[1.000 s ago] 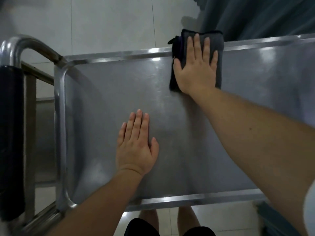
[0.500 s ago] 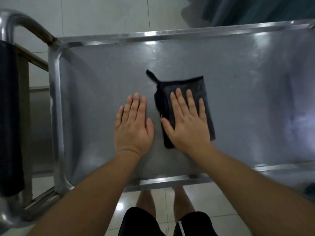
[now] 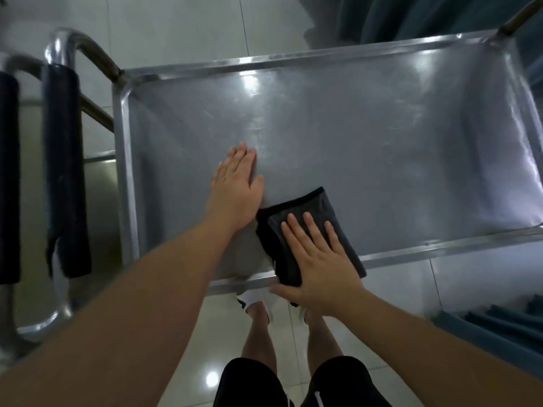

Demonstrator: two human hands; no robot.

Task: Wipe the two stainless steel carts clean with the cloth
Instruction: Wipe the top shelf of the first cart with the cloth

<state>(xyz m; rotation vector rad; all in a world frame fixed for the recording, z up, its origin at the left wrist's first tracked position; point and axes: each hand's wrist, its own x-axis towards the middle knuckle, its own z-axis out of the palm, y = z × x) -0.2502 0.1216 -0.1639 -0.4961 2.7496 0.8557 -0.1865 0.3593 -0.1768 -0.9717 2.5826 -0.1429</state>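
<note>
Two padded handles (image 3: 66,171) beside cart (image 3: 382,136)

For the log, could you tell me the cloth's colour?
Dark grey with black edging, the cloth shows best in the head view.

Counted two stainless steel carts: one cart top (image 3: 352,136) in front, plus a second cart's handle (image 3: 8,177) at far left. Two black-padded handles in all, the nearer handle (image 3: 66,171) beside it. One dark folded cloth (image 3: 308,212). Two bare hands: left hand (image 3: 235,186), right hand (image 3: 320,265). Two legs, two white shoes (image 3: 252,298) below.
</note>
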